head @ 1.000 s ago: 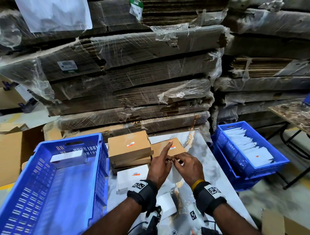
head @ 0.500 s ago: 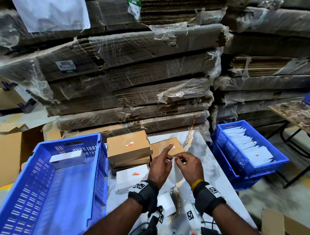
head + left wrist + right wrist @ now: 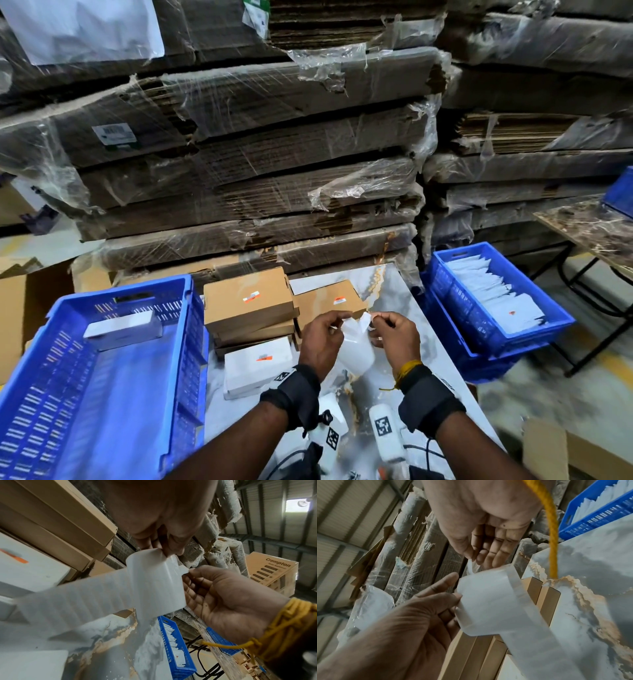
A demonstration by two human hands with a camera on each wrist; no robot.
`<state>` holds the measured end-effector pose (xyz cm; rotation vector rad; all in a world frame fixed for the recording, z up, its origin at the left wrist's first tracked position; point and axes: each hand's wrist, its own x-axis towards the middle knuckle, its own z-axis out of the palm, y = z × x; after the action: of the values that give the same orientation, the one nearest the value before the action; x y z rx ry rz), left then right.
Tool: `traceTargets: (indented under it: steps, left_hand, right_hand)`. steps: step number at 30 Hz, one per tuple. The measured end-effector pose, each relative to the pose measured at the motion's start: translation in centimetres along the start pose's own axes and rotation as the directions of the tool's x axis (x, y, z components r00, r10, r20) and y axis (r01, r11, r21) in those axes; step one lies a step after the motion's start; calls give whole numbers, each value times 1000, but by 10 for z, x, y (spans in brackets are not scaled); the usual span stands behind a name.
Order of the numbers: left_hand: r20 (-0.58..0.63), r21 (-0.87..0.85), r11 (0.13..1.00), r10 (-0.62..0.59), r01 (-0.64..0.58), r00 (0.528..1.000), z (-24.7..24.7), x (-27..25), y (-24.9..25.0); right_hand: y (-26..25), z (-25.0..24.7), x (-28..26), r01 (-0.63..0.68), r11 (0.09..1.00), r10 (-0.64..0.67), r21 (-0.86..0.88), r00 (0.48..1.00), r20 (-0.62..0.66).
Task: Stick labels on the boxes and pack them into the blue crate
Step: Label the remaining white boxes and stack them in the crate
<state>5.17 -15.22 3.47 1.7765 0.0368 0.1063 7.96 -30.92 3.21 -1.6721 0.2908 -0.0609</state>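
Mid-frame, my left hand [image 3: 320, 337] pinches backing strip [image 3: 354, 346] taut (anchor) so right hand [image 3: 394, 334] can pinch-peel label [image 3: 365, 320].

- crate [image 3: 190, 329] sits left of the table [image 3: 404, 301], one box [image 3: 120, 329] in it at the far end
- stack of boxes [image 3: 248, 301] on the table just right of the crate, another box [image 3: 329, 301] beside it, further right
- flat box [image 3: 257, 370] lies in front of the stack
- second crate [image 3: 496, 339] right of the table, packets [image 3: 493, 294] in it, probably resting on another crate below
- wrapped cardboard bundles [image 3: 274, 171] piled behind the table
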Motion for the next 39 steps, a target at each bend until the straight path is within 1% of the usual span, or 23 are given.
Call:
traceTargets:
  steps: [3,5,7,11,16,18,20,24,26,28,32,37,39]
  left_hand:
    - [-6,-54,998,-36,35,999,9,4,1]
    - [-8,-77,997,-30,30,1000,14,7,1]
    - [1,-94,995,-35,35,999,21,11,1]
    - [-12,-140,987,-82,79,997,42,24,6]
    - [-38,-235,968,-101,90,994,71,38,3]
    - [-23,-241,962,-134,124,991,81,39,-5]
    - [-16,-207,959,-199,192,980,90,36,-20]
    - [-27,-58,939,-341,339,940,104,23,-55]
    - [-21,3,905,-426,426,905,107,16,-69]
    - [-44,56,871,-485,487,873,106,13,-82]
    - [-111,111,837,-526,536,843,96,9,-96]
    - [-149,198,821,-515,536,844,80,3,-83]
    - [-153,173,816,-531,551,834,74,-2,-79]
  right_hand:
    - [-1,-11,6,-23,999,24,38,999,-30]
    - [-3,-18,10,-31,997,34,69,998,-54]
    - [-6,-27,14,-15,998,20,62,997,-77]
    - [-15,-47,19,59,998,-60,-13,994,-91]
    - [-18,-64,18,173,975,-183,-142,981,-68]
    - [-14,-69,19,216,960,-227,-179,973,-44]
    - [-7,-73,19,242,946,-251,-217,968,-12]
    - [17,-75,20,288,887,-275,-360,957,90]
    - [30,-74,21,278,859,-237,-430,960,148]
    - [43,-71,20,264,833,-185,-486,961,205]
    - [61,-63,16,267,779,-106,-568,948,301]
    - [66,-48,10,316,738,-105,-596,927,361]
    - [64,-41,5,349,689,-117,-636,918,378]
